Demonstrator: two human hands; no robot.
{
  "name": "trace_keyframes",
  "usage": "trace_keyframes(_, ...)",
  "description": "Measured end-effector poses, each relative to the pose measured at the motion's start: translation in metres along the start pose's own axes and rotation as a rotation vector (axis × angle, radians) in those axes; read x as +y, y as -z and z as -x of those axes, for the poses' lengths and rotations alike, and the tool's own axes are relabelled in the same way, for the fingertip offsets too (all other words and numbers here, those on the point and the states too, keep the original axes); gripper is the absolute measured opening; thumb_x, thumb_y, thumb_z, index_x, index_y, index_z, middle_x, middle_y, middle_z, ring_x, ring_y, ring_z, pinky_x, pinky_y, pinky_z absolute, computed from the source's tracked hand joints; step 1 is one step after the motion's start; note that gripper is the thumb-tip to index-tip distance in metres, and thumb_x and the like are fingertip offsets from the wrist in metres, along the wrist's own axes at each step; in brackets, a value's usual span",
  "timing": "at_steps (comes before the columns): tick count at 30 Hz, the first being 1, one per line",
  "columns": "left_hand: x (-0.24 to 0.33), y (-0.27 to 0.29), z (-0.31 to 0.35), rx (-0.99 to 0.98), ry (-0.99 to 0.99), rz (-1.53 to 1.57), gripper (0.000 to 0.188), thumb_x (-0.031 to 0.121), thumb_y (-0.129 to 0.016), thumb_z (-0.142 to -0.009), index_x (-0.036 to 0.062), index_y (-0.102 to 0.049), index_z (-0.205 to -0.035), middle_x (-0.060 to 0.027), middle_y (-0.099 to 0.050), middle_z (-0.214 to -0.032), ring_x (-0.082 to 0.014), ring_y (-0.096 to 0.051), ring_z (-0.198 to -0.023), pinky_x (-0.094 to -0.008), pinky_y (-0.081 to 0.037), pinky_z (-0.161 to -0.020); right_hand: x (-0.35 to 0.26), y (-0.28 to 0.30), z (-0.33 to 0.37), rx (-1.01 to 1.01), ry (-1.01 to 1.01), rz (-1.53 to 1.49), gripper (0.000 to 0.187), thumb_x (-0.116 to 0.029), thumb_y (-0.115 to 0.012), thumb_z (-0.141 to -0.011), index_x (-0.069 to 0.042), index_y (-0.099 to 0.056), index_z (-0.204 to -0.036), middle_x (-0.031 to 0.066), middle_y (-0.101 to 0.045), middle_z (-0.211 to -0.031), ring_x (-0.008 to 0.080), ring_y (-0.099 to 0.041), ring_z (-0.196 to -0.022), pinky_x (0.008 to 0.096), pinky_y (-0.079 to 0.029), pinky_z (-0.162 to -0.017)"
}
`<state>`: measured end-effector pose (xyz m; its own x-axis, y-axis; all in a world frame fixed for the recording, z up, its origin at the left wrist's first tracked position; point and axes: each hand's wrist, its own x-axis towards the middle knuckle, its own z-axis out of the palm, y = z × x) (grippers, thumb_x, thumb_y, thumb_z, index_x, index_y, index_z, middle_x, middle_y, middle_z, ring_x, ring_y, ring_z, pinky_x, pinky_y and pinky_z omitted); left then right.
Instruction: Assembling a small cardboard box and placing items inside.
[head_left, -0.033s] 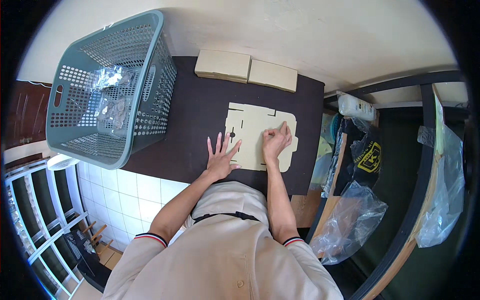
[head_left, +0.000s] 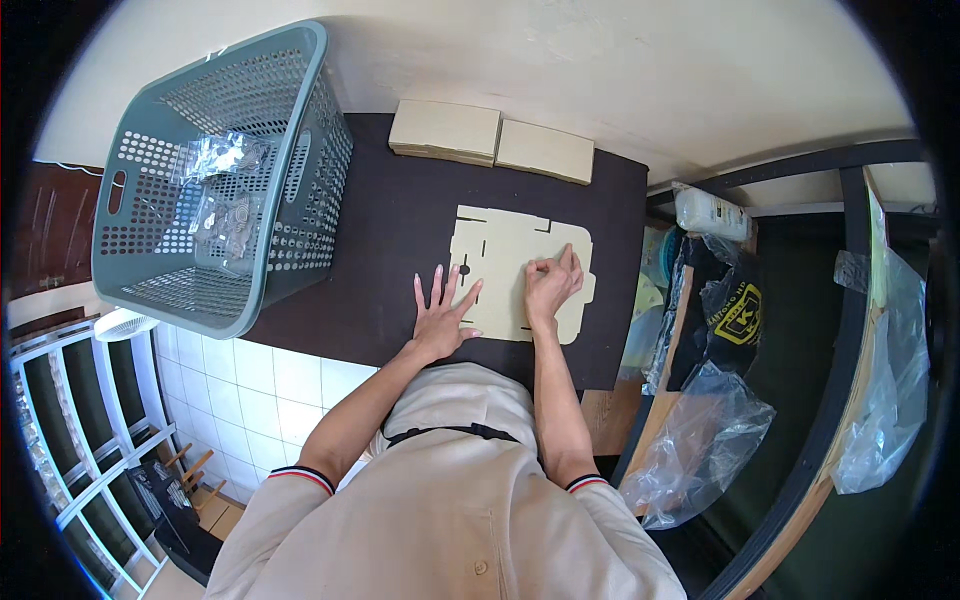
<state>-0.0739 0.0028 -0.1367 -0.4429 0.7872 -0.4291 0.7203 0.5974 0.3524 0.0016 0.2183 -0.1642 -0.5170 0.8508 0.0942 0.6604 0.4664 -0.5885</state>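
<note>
A flat die-cut cardboard blank (head_left: 510, 285), cream-coloured with slots and a small round hole, lies on the dark tabletop (head_left: 385, 240) in front of me. My left hand (head_left: 440, 318) rests open on its left edge, fingers spread, fingertips close to the round hole. Over the blank's right half is my right hand (head_left: 550, 288), its fingers bent and pressed together in a pinch against the surface. Whatever those fingers may hold is hidden or too small to make out.
Two stacks of cardboard, a left stack (head_left: 445, 130) and a right stack (head_left: 546, 150), stand at the table's far edge by the wall. A grey-green plastic basket (head_left: 305, 150) holding clear plastic packets is at the left. Clear plastic bags (head_left: 700, 440) hang beside the rack on the right.
</note>
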Motion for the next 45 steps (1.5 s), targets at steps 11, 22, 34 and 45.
trace_keyframes(11, -0.001, -0.003, 0.000, 0.003, 0.001, -0.009, 0.103, 0.063, -0.069, -0.093, 0.0353, -0.010, -0.173, -0.0224, 0.005, -0.178, -0.0475, 0.009, -0.163, -0.0763, 0.009, -0.121, 0.003, 0.006, 0.019, -0.011, 0.003, -0.019, 0.008, -0.009, -0.080, -0.078, -0.001, -0.080, -0.082, 0.0318, -0.048, -0.159, 0.0454, -0.038, -0.149, 0.0625, -0.019, -0.124)
trace_keyframes(22, -0.003, -0.006, 0.000, -0.002, -0.009, -0.030, 0.106, 0.065, -0.068, -0.092, 0.0343, -0.007, -0.173, -0.0243, 0.010, -0.177, -0.0488, 0.013, -0.162, -0.0758, 0.012, -0.121, 0.013, 0.017, 0.049, -0.016, 0.052, 0.019, 0.012, -0.012, -0.080, -0.079, 0.000, -0.079, -0.081, 0.0308, -0.050, -0.158, 0.0456, -0.040, -0.147, 0.0598, -0.023, -0.122)
trace_keyframes(34, -0.003, -0.007, -0.001, 0.029, -0.007, -0.030, 0.105, 0.064, -0.071, -0.091, 0.0343, -0.011, -0.173, -0.0217, 0.005, -0.179, -0.0465, 0.010, -0.163, -0.0751, 0.012, -0.121, 0.027, 0.031, 0.085, -0.038, 0.090, 0.049, 0.011, -0.011, -0.078, -0.076, -0.002, -0.081, -0.082, 0.0294, -0.053, -0.156, 0.0460, -0.043, -0.144, 0.0607, -0.025, -0.121)
trace_keyframes(45, -0.003, -0.008, 0.003, 0.040, -0.018, -0.060, 0.107, 0.065, -0.071, -0.091, 0.0351, -0.009, -0.173, -0.0236, 0.006, -0.178, -0.0491, 0.008, -0.163, -0.0761, 0.008, -0.122, 0.052, 0.058, 0.136, -0.029, 0.104, -0.057, 0.008, -0.007, -0.081, -0.081, -0.001, -0.078, -0.084, 0.0315, -0.054, -0.153, 0.0478, -0.052, -0.138, 0.0554, -0.039, -0.114)
